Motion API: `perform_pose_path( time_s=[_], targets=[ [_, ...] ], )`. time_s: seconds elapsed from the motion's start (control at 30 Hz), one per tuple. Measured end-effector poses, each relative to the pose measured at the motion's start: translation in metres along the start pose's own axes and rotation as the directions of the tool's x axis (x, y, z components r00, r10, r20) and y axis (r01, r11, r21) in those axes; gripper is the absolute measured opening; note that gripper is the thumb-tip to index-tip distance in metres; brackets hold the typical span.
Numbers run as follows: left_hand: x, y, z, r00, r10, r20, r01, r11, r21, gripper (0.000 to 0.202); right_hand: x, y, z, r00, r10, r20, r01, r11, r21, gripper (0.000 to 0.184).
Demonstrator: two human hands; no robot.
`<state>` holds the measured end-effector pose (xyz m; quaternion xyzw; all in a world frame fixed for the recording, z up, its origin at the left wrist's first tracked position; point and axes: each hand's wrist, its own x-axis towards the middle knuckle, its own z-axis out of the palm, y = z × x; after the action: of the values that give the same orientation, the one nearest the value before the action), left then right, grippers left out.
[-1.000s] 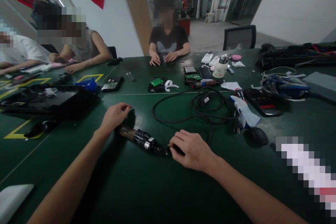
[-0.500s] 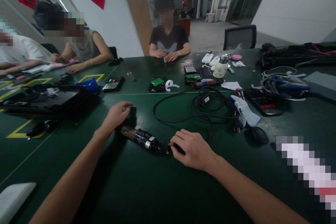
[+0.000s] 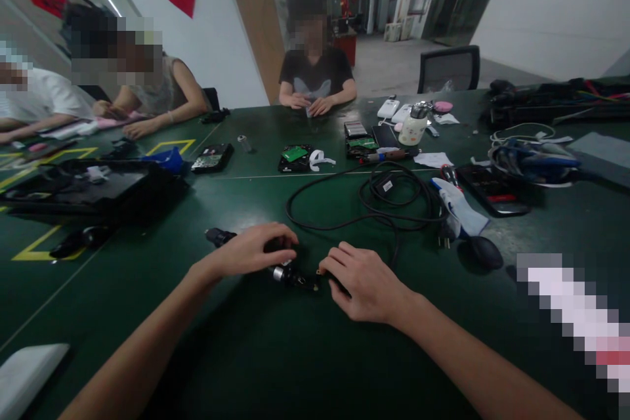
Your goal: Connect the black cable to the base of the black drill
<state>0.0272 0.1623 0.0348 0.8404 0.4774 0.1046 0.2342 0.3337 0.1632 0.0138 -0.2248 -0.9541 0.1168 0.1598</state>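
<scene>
On the green table lies a dark cylindrical tool (image 3: 278, 273) with a silver band and a narrow tip pointing right. My left hand (image 3: 256, 249) reaches across its middle, thumb and fingers apart, hiding much of the body; whether it touches cannot be made out. The tool's black rear end (image 3: 220, 236) shows beyond my wrist. Just right of the tip, the curled fingers of my right hand (image 3: 361, 282) pinch a small brass-coloured piece (image 3: 319, 271), which is close to the tip.
A coiled black cable (image 3: 394, 193) lies beyond my right hand, with a black mouse (image 3: 485, 254) to its right. At left stands a black tray (image 3: 98, 193). Hard drives (image 3: 212, 157), a cream bottle (image 3: 413, 126) and a phone-like black device (image 3: 495, 191) lie farther back. Co-workers sit opposite.
My left hand has moved right, from the tool's rear end to over its middle, uncovering the black rear end. My right hand has stayed nearly still by the tip.
</scene>
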Motion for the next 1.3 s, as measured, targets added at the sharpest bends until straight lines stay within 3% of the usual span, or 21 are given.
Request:
perform_pose_path(
  time_s=[0.1, 0.2, 0.3, 0.33, 0.4, 0.43, 0.53, 0.63, 0.73, 0.93, 1.3],
  targets=[
    [0.005, 0.033, 0.005, 0.984, 0.122, 0.126, -0.122, 0.993, -0.007, 0.042, -0.002, 0.003, 0.0, 1.0, -0.001, -0.001, 0.001, 0.999, -0.044, 0.024],
    [0.008, 0.043, 0.011, 0.982, 0.141, 0.128, -0.15, 0.987, 0.058, 0.028, -0.004, 0.01, 0.004, 0.998, 0.028, -0.049, -0.031, 0.998, -0.063, 0.023],
    [0.013, 0.043, 0.029, 0.992, 0.091, -0.084, -0.075, 0.98, 0.182, 0.024, -0.007, 0.019, 0.009, 0.982, 0.106, -0.155, -0.113, 0.993, -0.035, 0.02],
    [0.015, 0.043, 0.038, 0.976, 0.071, -0.206, -0.019, 0.97, 0.243, 0.024, -0.008, 0.022, 0.011, 0.971, 0.14, -0.196, -0.145, 0.989, -0.01, 0.018],
    [0.019, 0.048, 0.057, 0.892, 0.039, -0.451, 0.136, 0.928, 0.348, 0.022, -0.01, 0.025, 0.013, 0.943, 0.201, -0.264, -0.195, 0.98, 0.047, 0.016],
    [0.02, 0.052, 0.066, 0.868, 0.048, -0.494, 0.164, 0.911, 0.377, 0.021, -0.011, 0.025, 0.013, 0.932, 0.222, -0.287, -0.211, 0.975, 0.071, 0.014],
    [0.021, 0.064, 0.086, 0.873, 0.065, -0.483, 0.162, 0.895, 0.415, 0.022, -0.014, 0.02, 0.013, 0.92, 0.245, -0.306, -0.221, 0.969, 0.114, 0.013],
    [0.022, 0.074, 0.094, 0.875, 0.101, -0.474, 0.139, 0.885, 0.445, 0.021, -0.019, 0.012, 0.01, 0.943, 0.219, -0.252, -0.188, 0.972, 0.142, 0.015],
    [0.021, 0.078, 0.095, 0.871, 0.154, -0.466, 0.086, 0.887, 0.454, 0.017, -0.026, 0.007, 0.008, 0.962, 0.203, -0.184, -0.173, 0.971, 0.166, 0.016],
    [0.018, 0.075, 0.094, 0.876, 0.232, -0.423, -0.053, 0.918, 0.393, 0.021, -0.034, 0.009, 0.005, 0.943, 0.296, -0.151, -0.26, 0.94, 0.223, 0.013],
    [0.013, 0.076, 0.093, 0.875, 0.269, -0.402, -0.079, 0.899, 0.431, 0.023, -0.032, 0.009, 0.002, 0.952, 0.281, -0.125, -0.244, 0.937, 0.25, 0.013]
  ],
)
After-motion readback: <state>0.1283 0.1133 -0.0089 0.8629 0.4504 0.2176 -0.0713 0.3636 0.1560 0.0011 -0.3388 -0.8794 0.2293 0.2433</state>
